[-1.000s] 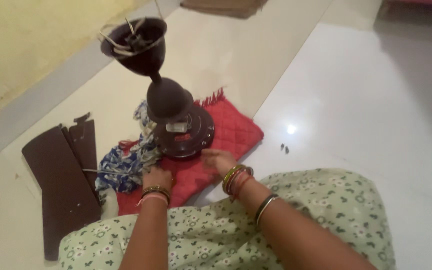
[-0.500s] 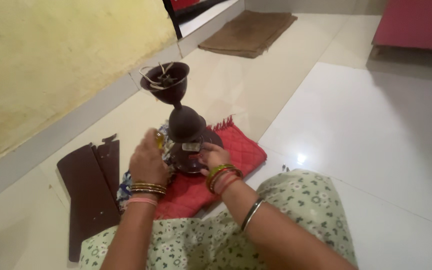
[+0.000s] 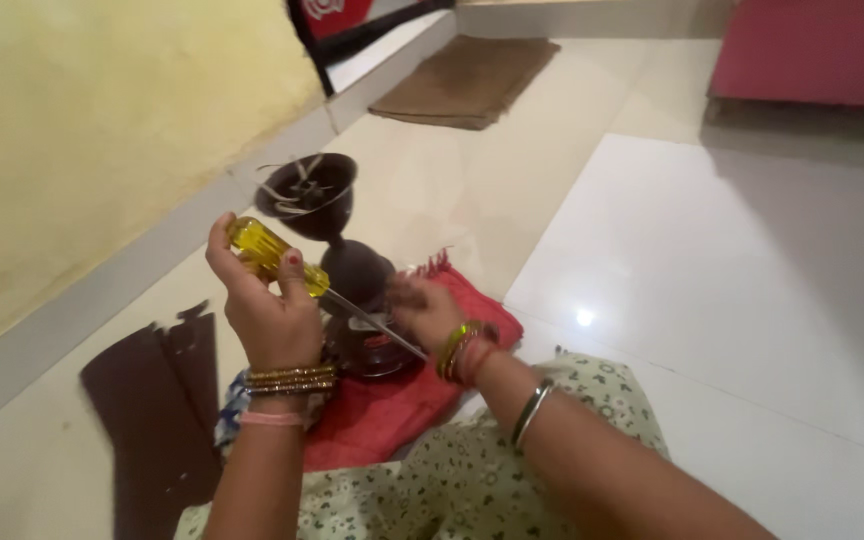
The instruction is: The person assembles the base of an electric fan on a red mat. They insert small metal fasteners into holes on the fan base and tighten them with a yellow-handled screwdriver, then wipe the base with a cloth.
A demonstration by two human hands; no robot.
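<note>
A dark brown ceiling fan motor (image 3: 360, 345) with its rod and upturned cup (image 3: 308, 196) stands on a red quilted cloth (image 3: 389, 413) on the floor. My left hand (image 3: 264, 300) is raised beside the cup, gripping a screwdriver (image 3: 282, 259) with a clear yellow handle; its metal shaft slants down to the right over the motor. My right hand (image 3: 428, 311) rests against the motor's right side, fingers curled near the shaft's tip; what it grips is blurred.
Dark brown fan blades (image 3: 157, 410) lie on the floor at the left. A blue patterned cloth (image 3: 231, 412) peeks from behind my left wrist. A yellow wall (image 3: 72, 130) runs along the left, a brown mat (image 3: 465, 82) lies farther back, and a red furniture piece (image 3: 812, 50) sits top right.
My left hand has lifted from the cloth and now holds the yellow-handled screwdriver high beside the cup. My right hand stays at the motor. The view has shifted.
</note>
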